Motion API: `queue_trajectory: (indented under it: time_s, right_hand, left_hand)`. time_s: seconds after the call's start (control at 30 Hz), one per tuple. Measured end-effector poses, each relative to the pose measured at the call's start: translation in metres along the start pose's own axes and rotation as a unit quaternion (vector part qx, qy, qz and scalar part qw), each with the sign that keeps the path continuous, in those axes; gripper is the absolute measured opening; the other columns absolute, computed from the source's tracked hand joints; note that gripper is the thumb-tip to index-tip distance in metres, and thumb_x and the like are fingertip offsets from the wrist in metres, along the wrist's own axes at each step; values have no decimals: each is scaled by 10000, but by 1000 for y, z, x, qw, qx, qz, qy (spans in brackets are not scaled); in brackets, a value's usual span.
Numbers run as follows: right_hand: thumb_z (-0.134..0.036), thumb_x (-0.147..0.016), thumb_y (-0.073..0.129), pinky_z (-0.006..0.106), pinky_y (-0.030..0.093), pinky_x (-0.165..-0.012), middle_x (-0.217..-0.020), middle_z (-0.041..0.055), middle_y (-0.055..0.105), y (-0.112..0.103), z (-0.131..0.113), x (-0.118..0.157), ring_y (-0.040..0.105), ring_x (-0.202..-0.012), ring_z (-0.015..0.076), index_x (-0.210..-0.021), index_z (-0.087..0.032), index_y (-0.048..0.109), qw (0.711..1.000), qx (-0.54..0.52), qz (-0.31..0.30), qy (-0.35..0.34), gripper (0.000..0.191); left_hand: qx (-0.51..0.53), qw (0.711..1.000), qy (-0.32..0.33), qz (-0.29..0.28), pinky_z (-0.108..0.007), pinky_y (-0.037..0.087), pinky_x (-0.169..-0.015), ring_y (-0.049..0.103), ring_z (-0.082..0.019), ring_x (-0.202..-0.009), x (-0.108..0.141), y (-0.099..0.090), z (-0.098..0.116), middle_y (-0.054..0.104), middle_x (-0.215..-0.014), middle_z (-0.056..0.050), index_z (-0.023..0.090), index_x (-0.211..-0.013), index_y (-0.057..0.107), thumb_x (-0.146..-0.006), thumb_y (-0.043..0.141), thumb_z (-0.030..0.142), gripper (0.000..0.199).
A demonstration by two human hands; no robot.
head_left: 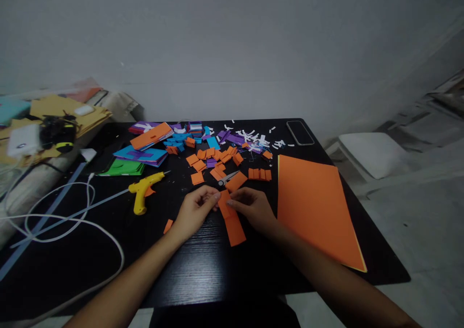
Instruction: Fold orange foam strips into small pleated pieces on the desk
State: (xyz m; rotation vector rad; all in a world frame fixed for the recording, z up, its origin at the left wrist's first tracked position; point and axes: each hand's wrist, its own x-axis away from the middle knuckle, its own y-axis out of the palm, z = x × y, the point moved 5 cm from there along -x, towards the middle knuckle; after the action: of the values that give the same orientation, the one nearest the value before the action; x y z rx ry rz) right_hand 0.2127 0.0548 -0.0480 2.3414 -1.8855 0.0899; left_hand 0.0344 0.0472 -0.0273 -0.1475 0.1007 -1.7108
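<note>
A long orange paper strip (234,224) with a crease across it hangs between my two hands near the middle of the black table. My left hand (197,207) pinches its upper left edge between thumb and fingers. On the other side, my right hand (253,207) grips the strip's upper right edge, its fingers curled. Just beyond my fingertips lie scissors (228,177), partly under an orange paper piece (236,180). Many small folded orange pieces (210,152) are scattered behind them, and a row of folded orange pieces (259,174) stands to the right.
A yellow glue gun (145,190) lies left, with a white cable (119,250) looping past it. Folded colored papers (141,155) are at the back left, white and purple scraps (250,138) at the back. Large orange sheets (315,207) and a phone (300,133) lie right.
</note>
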Motion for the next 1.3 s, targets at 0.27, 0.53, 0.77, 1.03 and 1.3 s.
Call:
queue_trajectory:
  time_s: [0.27, 0.53, 0.77, 1.03, 1.3]
  right_hand:
    - [-452, -804, 790, 314, 549, -767, -853, 23, 749, 6, -5, 2, 694, -798, 184, -860, -196, 714, 999, 5, -46, -21, 272]
    - [-439, -841, 728, 319, 540, -738, -797, 20, 738, 2, -6, -1, 669, -758, 190, -817, -204, 708, 998, 47, -20, -41, 236]
    - [-404, -825, 726, 285, 496, -674, -757, 4, 702, 4, -5, 0, 630, -696, 161, -803, -194, 695, 997, 56, -36, -27, 214]
    - [-267, -792, 671, 254, 447, -623, -681, -16, 640, 8, -7, 2, 572, -642, 137, -760, -188, 680, 991, 98, -88, -27, 86]
    - [-362, -815, 713, 294, 513, -658, -660, -11, 669, -6, -11, -5, 624, -622, 156, -759, -203, 642, 998, 39, -39, -6, 183]
  left_hand:
    - [-48, 998, 12, -50, -227, 406, -579, 533, -121, -589, 1, 4, 3, 587, -624, 25, 155, -858, 707, -921, 650, 430, 287]
    - [-76, 995, 13, -69, -235, 407, -596, 545, -133, -622, 2, 7, -2, 587, -650, 22, 167, -882, 703, -956, 617, 443, 299]
    - [-104, 992, 27, -71, -241, 403, -625, 529, -139, -663, 2, 8, -4, 599, -702, 12, 168, -916, 710, -967, 598, 420, 280]
    - [-118, 987, 40, -104, -220, 362, -582, 490, -120, -624, 5, 11, 0, 553, -663, 29, 165, -837, 682, -915, 608, 298, 171]
    - [-62, 997, 32, -21, -225, 400, -589, 490, -120, -602, -4, -6, 5, 557, -637, 30, 162, -802, 680, -864, 664, 365, 213]
